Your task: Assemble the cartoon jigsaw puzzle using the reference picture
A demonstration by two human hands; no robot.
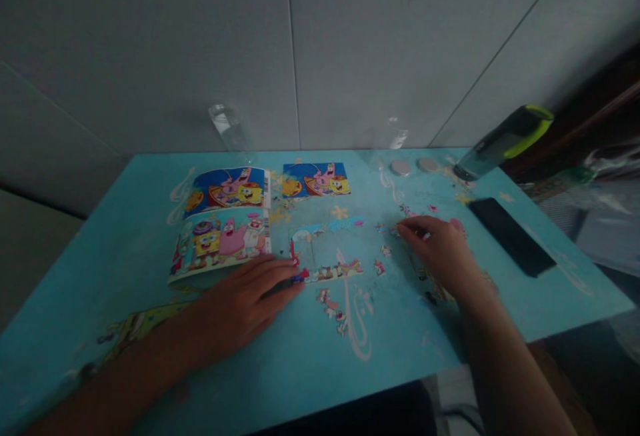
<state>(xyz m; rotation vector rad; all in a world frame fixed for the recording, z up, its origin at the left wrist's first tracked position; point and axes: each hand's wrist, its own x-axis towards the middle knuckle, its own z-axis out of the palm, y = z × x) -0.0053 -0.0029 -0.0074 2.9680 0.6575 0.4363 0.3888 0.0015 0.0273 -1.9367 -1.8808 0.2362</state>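
Note:
My left hand [250, 299] lies stretched out, fingertips touching the lower left corner of a partly joined jigsaw puzzle border [325, 275]. To the right of that border, my right hand [437, 246] is closed in a pinch just above the table, with a small puzzle piece at its fingertips. Loose puzzle pieces [380, 267] are scattered between the border and the right hand. More pieces [333, 309] lie below the border, and others are partly hidden under the right hand. A printed cartoon sheet [225, 223] sits beyond the left hand, beside a smaller picture card [317, 179].
Two clear cylinders [233, 133] [393, 135] stand near the back wall, with two round lids [400, 168] by the right one. A dark bottle with a green-yellow cap [505, 143] is at the back right. A black phone [511, 236] lies on the blue patterned table [400, 349].

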